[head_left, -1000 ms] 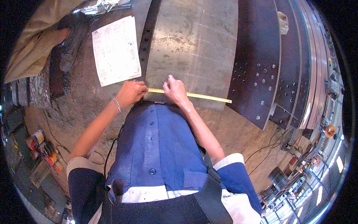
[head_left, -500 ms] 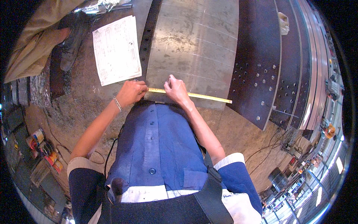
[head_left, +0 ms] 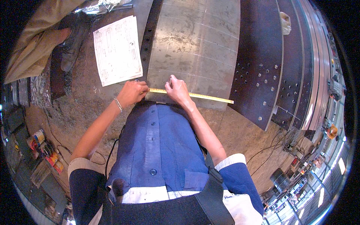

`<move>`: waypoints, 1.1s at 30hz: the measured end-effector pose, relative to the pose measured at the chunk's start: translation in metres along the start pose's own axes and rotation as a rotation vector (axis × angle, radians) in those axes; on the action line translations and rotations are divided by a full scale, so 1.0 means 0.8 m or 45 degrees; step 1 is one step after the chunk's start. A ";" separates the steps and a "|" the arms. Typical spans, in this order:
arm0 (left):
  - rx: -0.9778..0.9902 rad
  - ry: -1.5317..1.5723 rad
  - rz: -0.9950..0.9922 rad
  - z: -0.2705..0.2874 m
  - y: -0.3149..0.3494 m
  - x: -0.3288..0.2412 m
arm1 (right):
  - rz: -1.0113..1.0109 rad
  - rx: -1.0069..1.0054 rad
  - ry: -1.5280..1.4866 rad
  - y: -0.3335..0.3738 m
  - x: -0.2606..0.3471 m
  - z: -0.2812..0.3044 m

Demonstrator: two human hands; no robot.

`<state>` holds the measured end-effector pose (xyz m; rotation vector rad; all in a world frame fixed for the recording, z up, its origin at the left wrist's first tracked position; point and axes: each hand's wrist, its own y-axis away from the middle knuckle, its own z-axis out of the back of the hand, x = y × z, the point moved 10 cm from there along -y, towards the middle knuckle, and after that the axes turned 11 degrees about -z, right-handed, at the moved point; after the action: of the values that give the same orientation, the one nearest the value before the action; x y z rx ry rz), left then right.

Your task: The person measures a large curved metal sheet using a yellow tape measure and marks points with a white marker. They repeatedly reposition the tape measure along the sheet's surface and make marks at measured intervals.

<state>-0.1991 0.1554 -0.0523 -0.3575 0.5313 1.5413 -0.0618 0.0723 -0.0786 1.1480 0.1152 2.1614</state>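
A yellow tape measure (head_left: 212, 98) runs across the near end of a grey steel plate (head_left: 187, 48). Its blade comes out from the closed fingers of my left hand (head_left: 133, 92), which grips it at the plate's left edge; most of the left fingers are hidden. The blade's far end reaches the plate's right side. Over the middle of the blade, my right hand (head_left: 177, 90) is closed, with thumb and fingertips drawn together; whatever they pinch is too small to make out. Thin pale lines cross the plate beyond my hands.
A printed drawing sheet (head_left: 118, 52) lies left of the plate, beside a dark bar with holes (head_left: 147, 39). Several dark drilled plates (head_left: 258, 56) lie to the right. Another person's shoe (head_left: 73, 45) is at upper left. Cables (head_left: 268, 150) trail over the floor.
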 end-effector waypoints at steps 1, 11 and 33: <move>-0.007 0.001 -0.008 0.001 -0.001 -0.001 | 0.002 -0.008 0.000 0.000 -0.001 0.000; -0.001 -0.009 0.022 0.006 0.000 -0.002 | -0.029 -0.001 0.030 0.001 0.001 0.002; -0.059 -0.002 0.000 0.000 0.005 0.001 | -0.142 0.131 0.012 -0.006 -0.016 -0.001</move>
<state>-0.2030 0.1561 -0.0525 -0.3922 0.4946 1.5556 -0.0549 0.0681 -0.0899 1.1606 0.2909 2.0833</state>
